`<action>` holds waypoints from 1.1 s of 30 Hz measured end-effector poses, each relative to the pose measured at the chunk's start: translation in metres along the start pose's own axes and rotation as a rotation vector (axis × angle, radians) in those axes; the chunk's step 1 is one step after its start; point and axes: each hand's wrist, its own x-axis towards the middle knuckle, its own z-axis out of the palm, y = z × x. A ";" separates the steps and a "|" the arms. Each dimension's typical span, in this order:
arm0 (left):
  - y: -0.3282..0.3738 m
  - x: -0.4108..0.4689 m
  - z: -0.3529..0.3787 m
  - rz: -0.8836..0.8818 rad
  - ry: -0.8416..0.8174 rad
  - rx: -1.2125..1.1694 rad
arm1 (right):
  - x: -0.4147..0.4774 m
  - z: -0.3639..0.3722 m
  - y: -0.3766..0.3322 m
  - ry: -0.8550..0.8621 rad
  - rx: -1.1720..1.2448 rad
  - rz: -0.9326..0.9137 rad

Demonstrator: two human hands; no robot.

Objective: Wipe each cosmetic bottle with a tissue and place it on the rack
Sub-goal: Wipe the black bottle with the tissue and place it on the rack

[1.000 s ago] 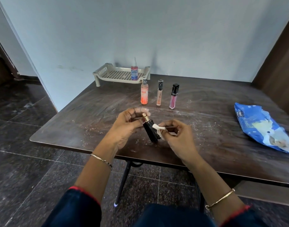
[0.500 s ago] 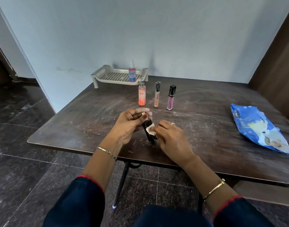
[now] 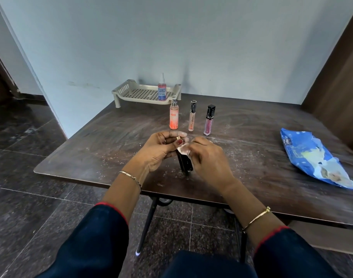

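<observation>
Left grip [image 3: 159, 151]: my fingers are curled round the upper end of the black bottle [image 3: 185, 163]. The thumb, with its red-painted nail, presses just below the gold-coloured collar. The bottle is glossy, flat-sided and rectangular. It is tilted, top toward the wall and base toward me, over the near part of the table [image 3: 91, 153]. I cannot tell whether the base touches the surface.

Right grip [image 3: 209, 161]: my fingers are curled and pinch a small crumpled white tissue [image 3: 184, 150] against the bottle's upper right side.

Rack [image 3: 129, 92]: cream plastic with a perforated grid floor, slotted side walls and short legs, set at the far table edge by the wall. One clear bottle [image 3: 162, 91] with pink liquid, a blue label and a slim nozzle stands upright toward its right end.

In front of the rack three items stand upright in a row, apart from one another:
- a cylindrical orange spray bottle [image 3: 174, 119]
- a slim peach tube [image 3: 192, 117] with a patterned cap
- a pink tube [image 3: 209, 121] with a square black cap

Table surface: dark brown, scuffed, dusted with pale specks. A crinkled blue plastic packet [image 3: 311, 157] lies flat at the right, well apart.
</observation>
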 end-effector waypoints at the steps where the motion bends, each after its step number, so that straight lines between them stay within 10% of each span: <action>1: -0.001 0.000 -0.001 0.001 0.004 -0.007 | -0.002 -0.001 0.001 -0.023 0.009 -0.005; 11: 0.003 0.005 0.000 0.004 -0.080 0.069 | -0.039 -0.018 0.011 -0.327 -0.044 -0.008; 18: 0.003 0.006 -0.003 0.004 -0.105 0.059 | -0.008 -0.021 0.011 -0.021 0.096 0.151; 33: -0.002 0.010 -0.004 -0.001 -0.088 0.030 | -0.036 -0.007 0.003 -0.201 -0.062 -0.015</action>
